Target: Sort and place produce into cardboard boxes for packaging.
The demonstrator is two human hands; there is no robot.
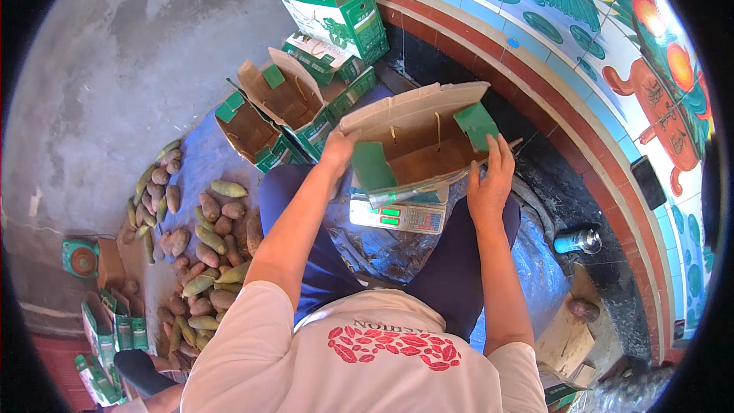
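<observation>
1. Open brown cardboard box with green flaps [420,141]: sits on the digital weighing scale with green displays [397,216], in front of the person's lap, flaps standing up.
2. Grey concrete floor [115,69]: spreads to the left; a painted wall with a red-brick border [581,84] curves along the right.
3. Pile of brown and green oblong tubers [202,252]: lies on the floor at left, well apart from the box.
4. Other open green-and-brown cartons [287,107]: stand beyond the scale, near the held box.
5. Left hand [338,149]: fingers closed over the box's left wall, gripping its edge.
6. Right hand [489,183]: fingers spread and extended, palm laid against the box's right side; it presses there, not closed around it.
7. Blue-and-silver bottle [577,241]: lies on the floor at right.
</observation>
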